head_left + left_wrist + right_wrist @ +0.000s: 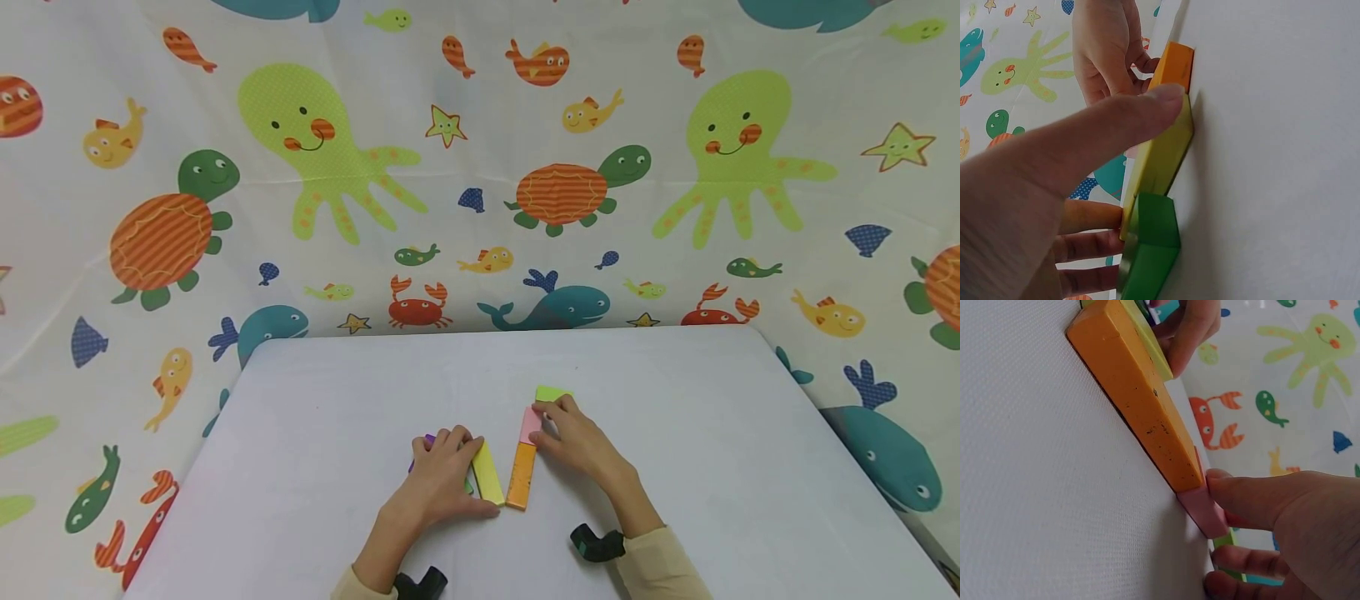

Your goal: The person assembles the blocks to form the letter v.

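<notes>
Presently, from my remote seat, I see that the left hand (431, 482) holds the yellow block (487, 473) lengthwise, between thumb and fingers. The right hand (588, 442) is narrow, with thumb and forefinger pinching at the pink block (530, 423); whether it also grips the red piece (1235, 520) behind, I cannot tell. The orange block (521, 475) meets the pink block at six o'clock, and the light-green block (553, 392) lies at one o'clock. The dark-green block (1154, 244) is at the yellow block's nine o'clock. In my judgement, pushing the yellow block toward three o'clock could knock the orange block crooked; careless right fingers could drag the light-green block.
</notes>
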Motion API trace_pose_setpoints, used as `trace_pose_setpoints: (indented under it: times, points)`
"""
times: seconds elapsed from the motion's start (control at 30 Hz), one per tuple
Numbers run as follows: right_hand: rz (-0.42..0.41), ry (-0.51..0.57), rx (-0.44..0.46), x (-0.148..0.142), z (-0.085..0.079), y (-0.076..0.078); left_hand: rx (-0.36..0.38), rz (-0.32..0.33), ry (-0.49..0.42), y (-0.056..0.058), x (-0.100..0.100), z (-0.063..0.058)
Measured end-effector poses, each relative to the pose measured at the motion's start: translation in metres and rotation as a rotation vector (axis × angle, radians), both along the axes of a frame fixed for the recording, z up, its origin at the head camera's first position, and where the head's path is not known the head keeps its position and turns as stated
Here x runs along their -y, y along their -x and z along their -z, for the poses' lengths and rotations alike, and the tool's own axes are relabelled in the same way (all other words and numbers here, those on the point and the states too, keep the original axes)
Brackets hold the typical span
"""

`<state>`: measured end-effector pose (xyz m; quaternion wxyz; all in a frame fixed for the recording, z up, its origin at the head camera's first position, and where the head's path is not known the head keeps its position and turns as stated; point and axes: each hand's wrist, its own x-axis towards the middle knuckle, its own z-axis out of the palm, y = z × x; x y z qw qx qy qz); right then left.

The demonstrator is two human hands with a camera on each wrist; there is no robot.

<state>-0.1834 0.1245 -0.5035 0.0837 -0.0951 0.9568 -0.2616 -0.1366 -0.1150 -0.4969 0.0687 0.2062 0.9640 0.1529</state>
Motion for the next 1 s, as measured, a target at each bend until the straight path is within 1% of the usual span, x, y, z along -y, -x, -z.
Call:
trace_pose_setpoints:
  times: [0.47,0.67,0.83,1.0]
  points:
    - [0.002,-0.005,-0.006,0.0011,-0.0024,-0.0016,-0.015,0.001,0.001,-0.0001,0.0008,0.0014]
    - [0.018,0.004,-0.005,0.0014,-0.0033,-0.0018,-0.011,0.003,0.002,-0.0001,0.0013,0.0011]
    - [0.049,0.032,-0.024,0.0004,-0.0052,-0.0026,-0.012,0.003,-0.002,-0.0005,0.0013,0.0009]
    - [0.128,0.006,-0.088,-0.0023,-0.0061,-0.0010,-0.004,-0.004,-0.006,-0.0006,-0.0001,0.0014]
